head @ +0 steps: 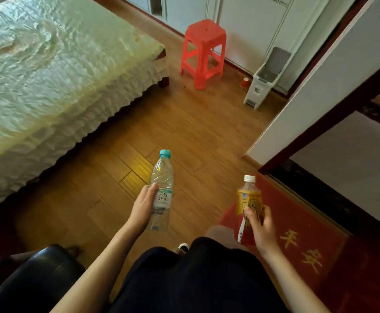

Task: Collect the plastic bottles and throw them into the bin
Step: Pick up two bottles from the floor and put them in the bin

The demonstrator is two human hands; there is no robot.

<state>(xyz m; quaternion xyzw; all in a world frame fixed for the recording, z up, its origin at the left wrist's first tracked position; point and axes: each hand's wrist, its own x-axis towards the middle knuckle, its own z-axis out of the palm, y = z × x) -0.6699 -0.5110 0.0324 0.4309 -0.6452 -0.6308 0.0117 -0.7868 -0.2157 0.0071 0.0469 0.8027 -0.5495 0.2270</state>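
My left hand (pixel 143 205) grips a clear plastic water bottle (pixel 162 177) with a teal cap and a white label, held upright over the wooden floor. My right hand (pixel 260 224) holds a yellow-labelled drink bottle (pixel 248 195) with a white cap; part of its label hangs loose below my fingers. The white bin (pixel 261 86) with its grey lid raised stands on the floor far ahead to the right, against the white cabinet doors.
A table with a pale plastic cover (pixel 49 64) fills the left. A red plastic stool (pixel 203 50) stands beside the bin, with a small red cup (pixel 244 82) between them. A wall corner (pixel 297 123) juts in at right. A red doormat (pixel 297 240) lies underfoot; a dark chair (pixel 33 274) at lower left.
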